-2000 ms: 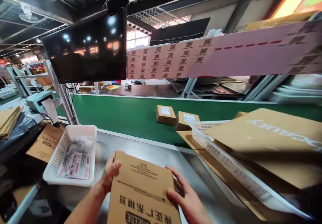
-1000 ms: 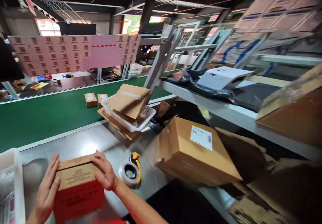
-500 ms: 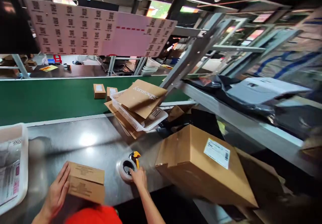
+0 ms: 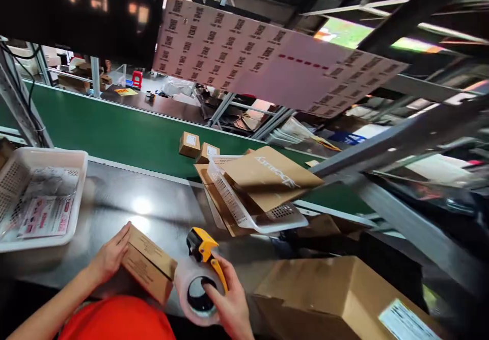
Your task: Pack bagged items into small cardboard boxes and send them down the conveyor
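Observation:
A small folded cardboard box [image 4: 148, 264] with printed text lies tilted on the steel bench, and my left hand [image 4: 110, 255] presses against its near side. My right hand [image 4: 229, 299] wraps around the handle of a yellow tape dispenser [image 4: 201, 245], which carries a wide roll of clear tape [image 4: 196, 294]. The roll stands just right of the box, close to it. A red-orange rounded shape [image 4: 118, 320] fills the bottom edge of the view, and I cannot tell what it is.
A white plastic basket [image 4: 38, 197] of printed packets stands left on the steel bench [image 4: 141, 200]. Behind runs a green conveyor belt [image 4: 114, 136] carrying small boxes [image 4: 189, 144]. A second basket [image 4: 260, 216] holds flat cardboard, and a large labelled carton [image 4: 340, 299] sits at lower right.
My right hand has moved from the box to the tape dispenser and now grips it. The box has turned under my left hand, and the view has swung.

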{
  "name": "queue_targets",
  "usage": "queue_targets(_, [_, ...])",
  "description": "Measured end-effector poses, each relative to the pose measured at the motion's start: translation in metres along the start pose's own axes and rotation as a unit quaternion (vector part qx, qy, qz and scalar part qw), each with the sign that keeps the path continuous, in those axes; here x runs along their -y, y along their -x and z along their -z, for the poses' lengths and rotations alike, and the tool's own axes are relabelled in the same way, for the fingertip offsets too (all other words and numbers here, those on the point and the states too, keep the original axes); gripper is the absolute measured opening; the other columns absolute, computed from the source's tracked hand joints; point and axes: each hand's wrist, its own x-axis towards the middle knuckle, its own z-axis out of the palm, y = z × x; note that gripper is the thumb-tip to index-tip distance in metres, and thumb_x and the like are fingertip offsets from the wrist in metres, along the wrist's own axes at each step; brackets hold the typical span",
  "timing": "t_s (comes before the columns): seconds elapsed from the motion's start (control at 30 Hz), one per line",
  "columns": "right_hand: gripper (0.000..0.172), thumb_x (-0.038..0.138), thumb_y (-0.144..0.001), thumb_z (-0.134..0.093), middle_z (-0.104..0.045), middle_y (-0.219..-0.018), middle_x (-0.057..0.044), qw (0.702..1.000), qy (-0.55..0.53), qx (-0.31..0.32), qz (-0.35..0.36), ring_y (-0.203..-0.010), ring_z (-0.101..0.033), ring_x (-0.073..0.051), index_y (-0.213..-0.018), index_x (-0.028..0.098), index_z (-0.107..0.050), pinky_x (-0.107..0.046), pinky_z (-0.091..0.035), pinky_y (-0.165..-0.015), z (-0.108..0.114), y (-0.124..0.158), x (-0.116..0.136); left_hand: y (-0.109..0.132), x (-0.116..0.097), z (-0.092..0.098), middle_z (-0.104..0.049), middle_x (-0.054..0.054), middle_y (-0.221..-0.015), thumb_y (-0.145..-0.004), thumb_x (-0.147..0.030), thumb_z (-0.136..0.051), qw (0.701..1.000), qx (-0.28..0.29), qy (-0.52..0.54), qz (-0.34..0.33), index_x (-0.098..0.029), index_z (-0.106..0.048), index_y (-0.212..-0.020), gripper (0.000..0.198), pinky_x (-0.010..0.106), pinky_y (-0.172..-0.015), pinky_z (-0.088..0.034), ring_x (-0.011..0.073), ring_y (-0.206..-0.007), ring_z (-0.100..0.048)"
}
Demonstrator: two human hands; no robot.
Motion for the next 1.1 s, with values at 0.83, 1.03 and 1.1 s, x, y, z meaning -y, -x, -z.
queue_targets(0.83, [0.075, 0.02, -0.094, -0.062, -0.063, -0.143, -0.016, 0.817, 0.302, 0.252, 0.421, -0.121, -0.071, -0.035, -0.163, 0.038, -0.041, -0.042, -0.066, -0.089, -0.056, -0.017, 0.056, -0.03, -0.096, 0.003, -0.071, 0.002, -0.074, -0.08, -0.061, -0.076, 0.675, -0.068, 0.598, 0.426, -0.018, -0.072, -0.084, 0.043, 0.027, -0.059, -0.043, 0.0155, -0.063, -0.062])
queue_targets(1.03, [0.071, 0.027, -0.095, -0.064, -0.065, -0.139, -0.014, 0.817, 0.294, 0.373, 0.328, -0.117, -0.072, -0.03, -0.161, 0.04, -0.043, -0.035, -0.064, -0.09, -0.054, -0.034, 0.073, -0.04, -0.087, 0.003, -0.056, -0.003, -0.056, -0.076, -0.041, -0.076, 0.713, -0.078, 0.52, 0.464, -0.02, -0.063, -0.065, 0.026, 0.027, -0.053, -0.037, 0.0135, -0.054, -0.052])
queue_targets(1.1, [0.07, 0.033, -0.094, -0.066, -0.069, -0.129, -0.013, 0.809, 0.31, 0.428, 0.256, -0.107, -0.074, -0.028, -0.16, 0.039, -0.046, -0.036, -0.064, -0.089, -0.053, -0.036, 0.081, -0.044, -0.074, 0.007, -0.051, -0.004, -0.052, -0.072, -0.037, -0.078, 0.734, -0.081, 0.493, 0.46, -0.019, -0.059, -0.058, 0.029, 0.025, -0.05, -0.033, 0.0115, -0.05, -0.047])
